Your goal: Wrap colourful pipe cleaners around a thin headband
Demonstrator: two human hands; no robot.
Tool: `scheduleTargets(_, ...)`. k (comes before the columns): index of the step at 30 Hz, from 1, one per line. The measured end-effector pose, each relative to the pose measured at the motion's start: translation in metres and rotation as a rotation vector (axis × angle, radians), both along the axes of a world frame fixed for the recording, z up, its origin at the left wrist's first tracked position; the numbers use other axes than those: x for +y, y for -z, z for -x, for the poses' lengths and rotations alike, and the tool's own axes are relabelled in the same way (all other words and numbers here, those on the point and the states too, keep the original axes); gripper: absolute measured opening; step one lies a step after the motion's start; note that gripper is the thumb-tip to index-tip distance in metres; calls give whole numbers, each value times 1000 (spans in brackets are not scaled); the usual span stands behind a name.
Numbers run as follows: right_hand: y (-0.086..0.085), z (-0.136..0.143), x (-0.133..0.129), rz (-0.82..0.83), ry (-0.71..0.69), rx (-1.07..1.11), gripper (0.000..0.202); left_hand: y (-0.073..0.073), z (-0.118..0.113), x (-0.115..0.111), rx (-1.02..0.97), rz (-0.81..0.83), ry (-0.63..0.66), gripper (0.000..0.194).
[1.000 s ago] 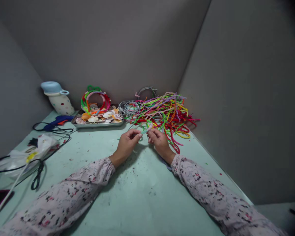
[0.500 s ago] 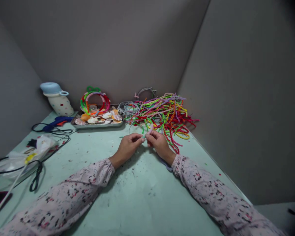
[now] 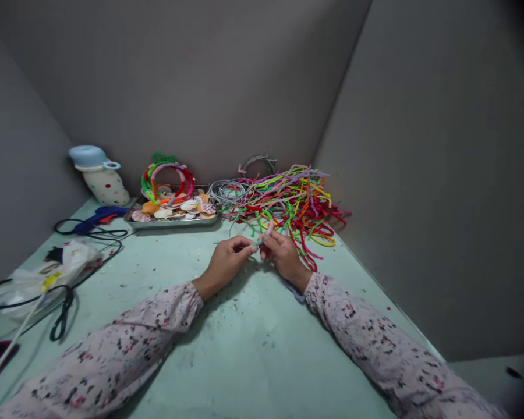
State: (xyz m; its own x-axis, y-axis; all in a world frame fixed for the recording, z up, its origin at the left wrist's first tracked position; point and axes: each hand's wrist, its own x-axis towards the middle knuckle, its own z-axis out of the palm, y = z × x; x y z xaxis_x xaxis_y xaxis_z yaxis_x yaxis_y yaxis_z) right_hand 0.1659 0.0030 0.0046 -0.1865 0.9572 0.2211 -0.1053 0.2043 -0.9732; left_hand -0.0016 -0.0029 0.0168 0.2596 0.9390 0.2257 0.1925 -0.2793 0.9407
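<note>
My left hand (image 3: 227,259) is closed in a pinch on a short green pipe cleaner (image 3: 257,242), just in front of the heap of strands. Close beside it, my right hand (image 3: 284,257) pinches a pale pink pipe cleaner (image 3: 269,227) whose tip sticks up above the fingers. The two pieces meet between my fingertips; whether they are twisted together I cannot tell. A thin grey wire (image 3: 230,228) arcs up behind my left fingers. Behind the hands spreads a tangled heap of coloured pipe cleaners (image 3: 301,195).
A metal tray (image 3: 174,226) of seashells, with colourful wrapped hoops (image 3: 168,181) standing on it, lies at the back left. Coiled grey wire (image 3: 230,192) sits beside it. Further left are a bottle (image 3: 102,180), a blue-handled tool (image 3: 98,218), black cables (image 3: 63,317) and a plastic bag (image 3: 76,256).
My right fingers have shifted slightly, and more of the green piece shows between the hands. The whole view has moved a little; otherwise things stay put.
</note>
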Motion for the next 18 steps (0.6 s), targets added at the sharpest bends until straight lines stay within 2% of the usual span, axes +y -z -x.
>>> scheduleTargets(4, -6, 1, -3, -47, -21, -57, 22, 2, 0, 0, 4, 4, -9, 30)
scheduleTargets(8, -10, 1, -5, -31, 14, -102, 25, 1, -1, -2, 34, -19, -34, 29)
scheduleTargets(13, -9, 1, -4, -23, -2, -81, 27, -1, -2, -4, 81, -91, -105, 24)
scheduleTargets(18, -5, 0, -2, 2, -10, -73, 28, 0, -2, -3, 73, -110, -109, 22)
